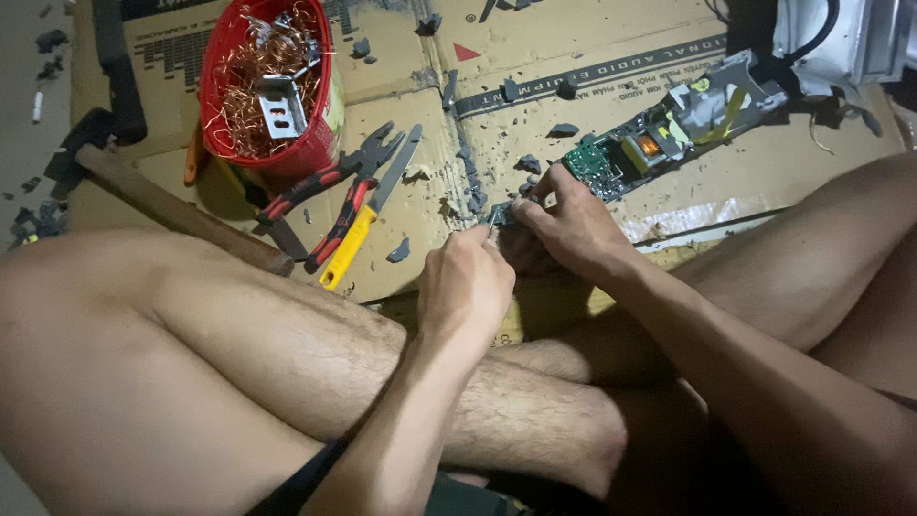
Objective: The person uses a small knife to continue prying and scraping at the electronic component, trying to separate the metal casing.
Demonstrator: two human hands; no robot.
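Two hands meet over the flattened cardboard on the floor: the left hand and right hand both pinch a small grey part just beside the green circuit board. Stripping seems underway; pulling it apart calls for firm, opposed grips. Pliers lie near.

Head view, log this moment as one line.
left hand: pinching small grey part | right hand: on same part | circuit board: beside | pliers: cardboard

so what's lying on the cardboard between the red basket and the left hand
In the head view, red-handled pliers and a yellow-handled knife lie between the red basket and the left hand, plus a grey scrap.
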